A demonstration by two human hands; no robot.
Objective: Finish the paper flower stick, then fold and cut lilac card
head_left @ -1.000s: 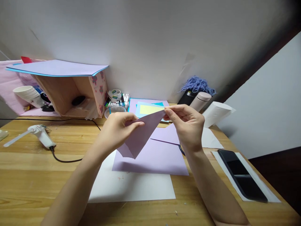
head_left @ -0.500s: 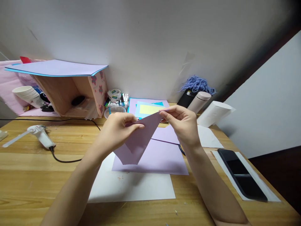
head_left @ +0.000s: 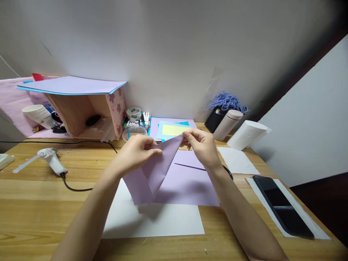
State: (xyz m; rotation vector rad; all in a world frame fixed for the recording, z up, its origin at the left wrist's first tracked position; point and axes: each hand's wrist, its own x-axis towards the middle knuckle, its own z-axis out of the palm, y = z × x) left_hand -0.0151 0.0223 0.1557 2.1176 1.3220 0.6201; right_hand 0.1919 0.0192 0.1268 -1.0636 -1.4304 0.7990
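A folded piece of purple paper (head_left: 159, 165) is held up above the table between both hands. My left hand (head_left: 137, 150) pinches its upper left edge between thumb and fingers. At the pointed upper right corner, my right hand (head_left: 199, 145) grips it with thumb and fingertips. Below lies a larger purple sheet (head_left: 190, 192), partly over a white sheet (head_left: 176, 223). Scissors (head_left: 227, 172) rest on the purple sheet, their dark blade pointing left and part of them hidden behind my right wrist.
At left is a white glue gun (head_left: 53, 161) with its black cord. Behind stand an open box (head_left: 116, 108), markers (head_left: 145, 117) and coloured paper (head_left: 172, 129). To the right are a flask (head_left: 228, 125), a paper roll (head_left: 247, 134) and a phone (head_left: 282, 206).
The folded purple paper has tilted and come lower, showing more of its fold. My right hand has moved slightly left and down. The view has shifted a little.
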